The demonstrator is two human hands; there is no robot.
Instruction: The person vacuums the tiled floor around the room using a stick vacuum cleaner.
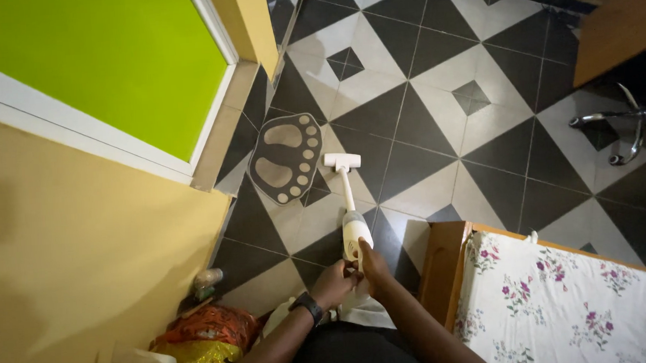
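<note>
A: Now, item one: vacuum (354, 224), white, slim, handheld stick type. Location?

B: Held low over the tiled floor (437, 116), body in front of the person, tube running forward, head (342, 161) resting flat on a pale tile just beside the footprint mat (286, 158).

A: Hands?

B: Right hand (374, 266) wrapped around the rear of the body, fingers closed on it. Left hand (336, 282), black watch at the wrist, curled against the grip from the other side; both holding the vacuum.

A: Handling note?

B: Judged only: keep the head flat to the tile, stroke slowly along the mat's edge, and avoid sucking up the mat's border. Two hands give a steady line.

A: Surroundings, working outward?

B: Bed (565, 294) with floral sheet and wooden frame to the right; chair base (626, 125), chrome, further right; yellow wall (69, 254) and green panel (110, 60) to the left.

A: Containers?

B: Bags (206, 342), orange and gold plastic, heaped by the wall; contents hidden. Small jar-like object (209, 277) above them, contents cannot be told
</note>
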